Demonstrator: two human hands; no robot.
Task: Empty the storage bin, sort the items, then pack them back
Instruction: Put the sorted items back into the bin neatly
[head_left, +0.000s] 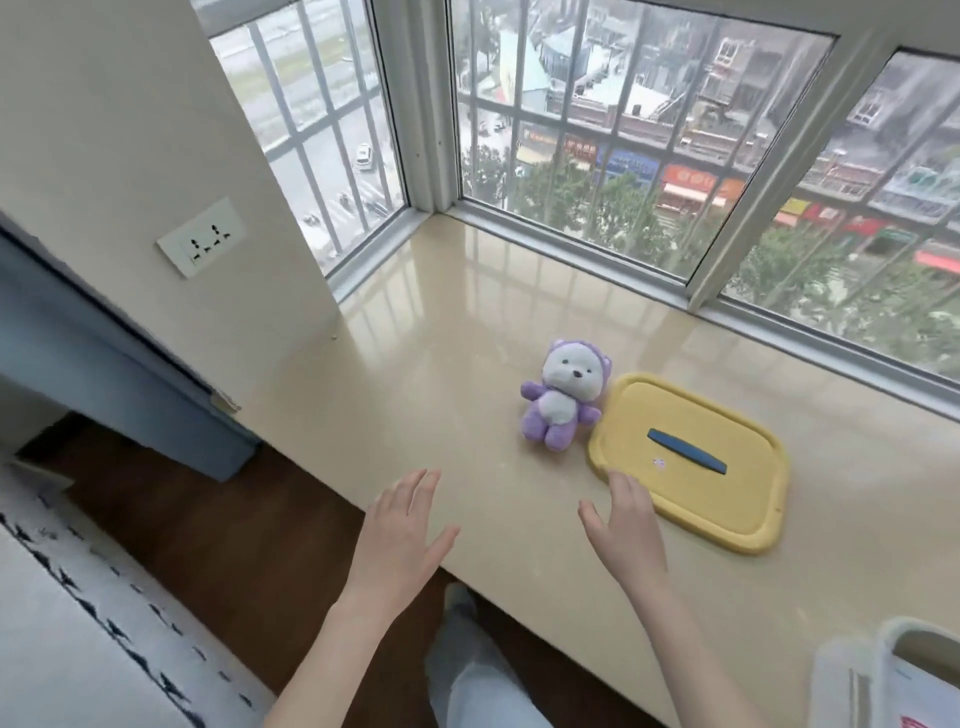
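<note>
Hovering over the sill (441, 364), near edge: left hand (402, 525), right hand (623, 525), fingers (421, 486) spread, empty. Emptying step, I'd say (yellow lid (727, 499) off, plush bear (558, 400) out); next likely means reaching for the storage bin (883, 665).

Sill (467, 312) glossy, stone-like; toy (561, 397) fuzzy plush cloth; lid (727, 499) smooth matt plastic; floor (208, 509) dark wood.

Nothing readable right now: the shop signs (688, 182) beyond the window (649, 78) carry lettering, but every character is too blurred to make out.
</note>
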